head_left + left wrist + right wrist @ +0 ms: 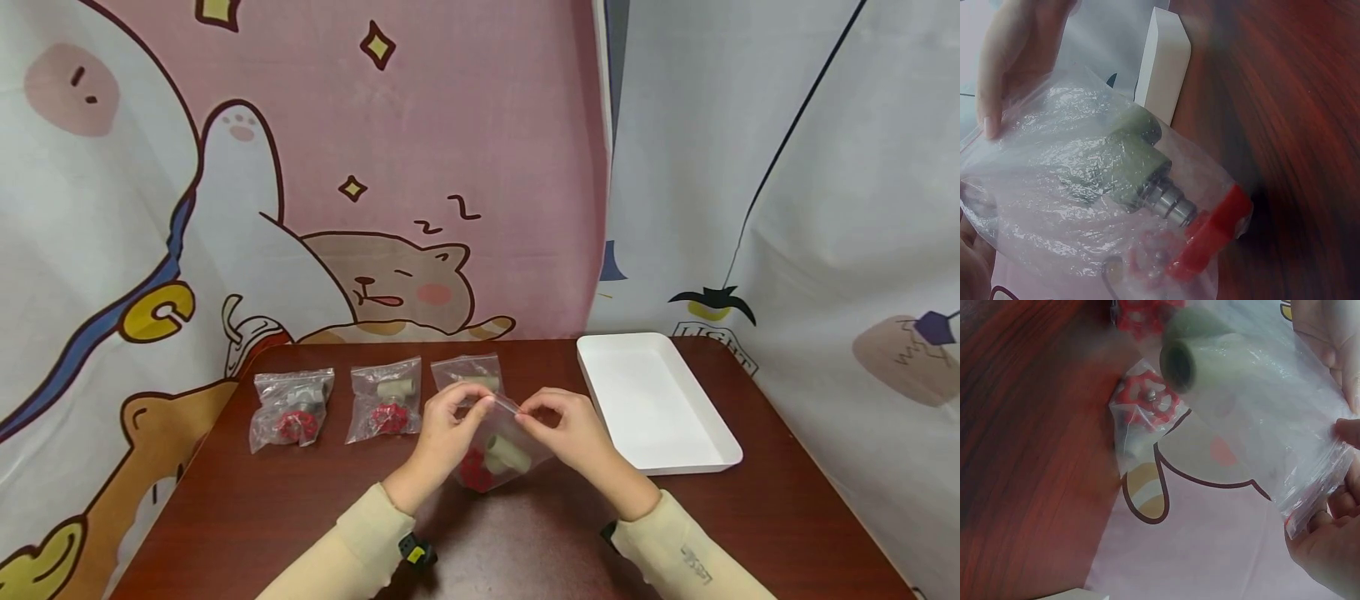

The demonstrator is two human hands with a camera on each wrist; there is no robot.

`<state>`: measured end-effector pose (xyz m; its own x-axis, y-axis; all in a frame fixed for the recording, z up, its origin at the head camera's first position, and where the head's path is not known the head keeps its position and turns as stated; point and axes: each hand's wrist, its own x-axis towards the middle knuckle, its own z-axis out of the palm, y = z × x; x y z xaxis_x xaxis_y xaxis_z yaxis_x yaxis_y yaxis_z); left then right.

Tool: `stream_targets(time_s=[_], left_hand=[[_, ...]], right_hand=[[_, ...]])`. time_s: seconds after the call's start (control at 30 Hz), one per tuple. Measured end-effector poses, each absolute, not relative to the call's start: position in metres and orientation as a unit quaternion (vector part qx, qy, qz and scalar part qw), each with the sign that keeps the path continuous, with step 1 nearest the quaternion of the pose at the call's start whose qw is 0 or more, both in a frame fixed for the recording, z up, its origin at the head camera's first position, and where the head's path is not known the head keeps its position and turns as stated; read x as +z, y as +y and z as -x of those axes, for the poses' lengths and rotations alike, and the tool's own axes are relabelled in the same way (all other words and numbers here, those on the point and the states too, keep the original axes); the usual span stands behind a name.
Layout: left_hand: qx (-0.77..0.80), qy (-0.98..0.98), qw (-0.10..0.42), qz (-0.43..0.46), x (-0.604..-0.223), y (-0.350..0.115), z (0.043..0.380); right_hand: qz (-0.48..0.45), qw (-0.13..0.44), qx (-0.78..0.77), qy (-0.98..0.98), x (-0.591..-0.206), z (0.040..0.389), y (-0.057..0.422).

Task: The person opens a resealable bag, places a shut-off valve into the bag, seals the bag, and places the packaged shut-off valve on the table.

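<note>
A clear zip bag hangs tilted just above the table, between my two hands. Inside it are a pale green pipe valve body with a metal stem and a red handwheel. My left hand pinches the left end of the bag's zip edge between thumb and fingers. Farther along the same edge, my right hand pinches it with thumb and index finger. In the right wrist view the bag's gathered mouth shows between both hands' fingertips.
Behind the hands, a bagged valve is partly hidden. Two more bagged valves with red handwheels, one in the middle and one at left, lie in line with it. A white tray stands at right on the brown table. Printed curtains close the back.
</note>
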<state>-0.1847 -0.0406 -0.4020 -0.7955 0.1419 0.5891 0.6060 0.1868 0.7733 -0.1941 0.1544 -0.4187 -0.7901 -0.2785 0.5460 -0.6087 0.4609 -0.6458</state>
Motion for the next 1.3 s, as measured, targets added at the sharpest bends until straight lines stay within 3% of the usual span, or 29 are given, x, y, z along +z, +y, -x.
stream_targets(time_s=[0.63,1.3], left_hand=[[-0.6,-0.741,0.191,0.233,-0.398,-0.045,0.184],[-0.599,-0.738,0.199,0.238,-0.402,-0.044,0.186]], right_hand=[[-0.233,0.115,0.47,-0.844,-0.427,0.194,0.17],[-0.219,0.097,0.486,-0.84,-0.429,0.192,0.175]])
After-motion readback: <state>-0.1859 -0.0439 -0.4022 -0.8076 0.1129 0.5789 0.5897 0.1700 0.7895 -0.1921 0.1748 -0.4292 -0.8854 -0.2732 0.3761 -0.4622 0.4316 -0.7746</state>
